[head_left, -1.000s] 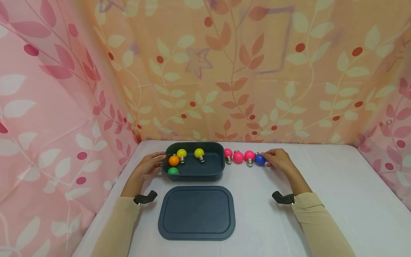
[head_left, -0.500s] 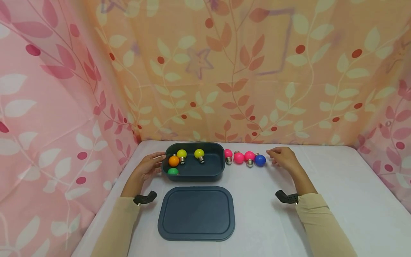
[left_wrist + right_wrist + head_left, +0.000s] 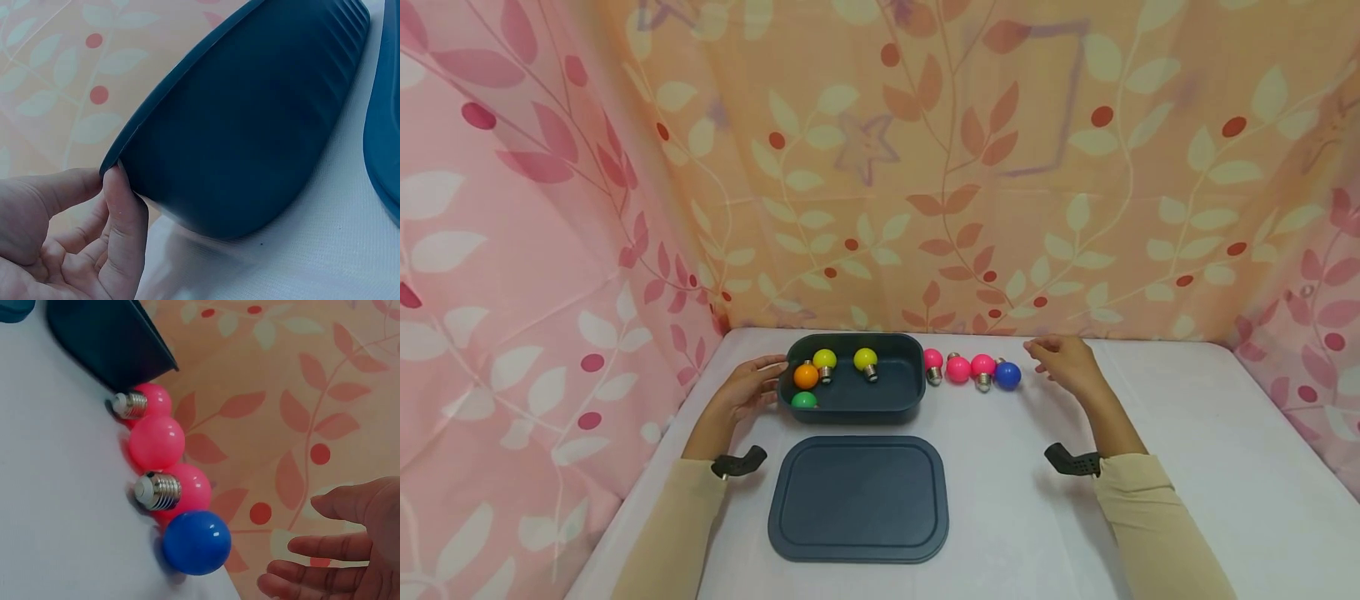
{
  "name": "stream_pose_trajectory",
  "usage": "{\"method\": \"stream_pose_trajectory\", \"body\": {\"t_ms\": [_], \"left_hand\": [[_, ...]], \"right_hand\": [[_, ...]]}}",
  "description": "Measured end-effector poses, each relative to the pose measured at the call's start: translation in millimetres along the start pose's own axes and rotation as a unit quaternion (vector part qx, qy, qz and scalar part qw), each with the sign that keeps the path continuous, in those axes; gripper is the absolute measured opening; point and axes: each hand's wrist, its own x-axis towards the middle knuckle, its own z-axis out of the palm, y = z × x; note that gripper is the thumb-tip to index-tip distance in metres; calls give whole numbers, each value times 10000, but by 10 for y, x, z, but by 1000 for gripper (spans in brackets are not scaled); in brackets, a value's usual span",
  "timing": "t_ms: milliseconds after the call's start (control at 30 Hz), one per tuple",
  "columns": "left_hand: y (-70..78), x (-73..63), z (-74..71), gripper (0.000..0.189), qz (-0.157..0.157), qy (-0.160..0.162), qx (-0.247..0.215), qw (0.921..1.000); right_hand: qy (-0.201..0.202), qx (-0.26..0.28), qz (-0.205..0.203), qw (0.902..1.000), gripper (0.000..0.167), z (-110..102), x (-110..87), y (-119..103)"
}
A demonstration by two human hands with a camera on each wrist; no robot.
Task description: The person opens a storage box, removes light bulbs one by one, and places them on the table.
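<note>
My left hand (image 3: 748, 390) is at the left end of a dark blue-grey rectangular box (image 3: 891, 383), pinching its rim between thumb and finger, as the left wrist view shows. Inside the box lie two yellow bulbs (image 3: 824, 359), an orange bulb (image 3: 806, 376) and a green bulb (image 3: 804, 401) partly hidden by the near wall. To its right, three pink bulbs (image 3: 958, 369) and a blue bulb (image 3: 1008, 376) form a row on the table. Just right of the blue bulb, my right hand (image 3: 1066, 364) hovers with nothing in it, fingers relaxed and parted in the right wrist view.
A flat dark blue-grey lid (image 3: 858, 498) lies on the white tablecloth (image 3: 1000, 517) in front of the box. Patterned cloth curtains (image 3: 925, 167) stand behind the table and along both sides. Each wrist wears a black strap mount (image 3: 1072, 461).
My right hand has let go of the blue bulb and moved a little right and away from it. The left hand and the box have stayed put.
</note>
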Motion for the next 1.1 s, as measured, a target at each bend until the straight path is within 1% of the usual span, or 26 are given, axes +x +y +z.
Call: {"method": "stream_pose_trajectory", "body": {"t_ms": [200, 333, 467, 633, 867, 967, 1100], "left_hand": [[-13, -7, -4, 53, -50, 34, 12, 10000], [-17, -19, -13, 54, -64, 26, -3, 10000], [-18, -31, -12, 57, -1, -76, -161, 9998], [-19, -22, -9, 57, 16, -78, -220, 9997], [-11, -6, 1, 54, -36, -1, -212, 9998], [-5, -11, -5, 55, -52, 51, -184, 9998], [-1, -14, -17, 59, -30, 12, -125, 9999]], "right_hand": [[29, 1, -106, 9999, 56, 9, -49, -106], [30, -14, -189, 9998, 54, 27, -85, -179], [15, -13, -273, 9996, 53, 64, -106, -243], [-3, -5, -285, 9996, 51, 116, -124, -306], [-46, -166, -585, 9981, 45, 191, -155, -393], [-78, -215, -699, 9973, 43, 240, -178, -439], [-133, -197, -838, 9962, 41, 292, -214, -517]]}}
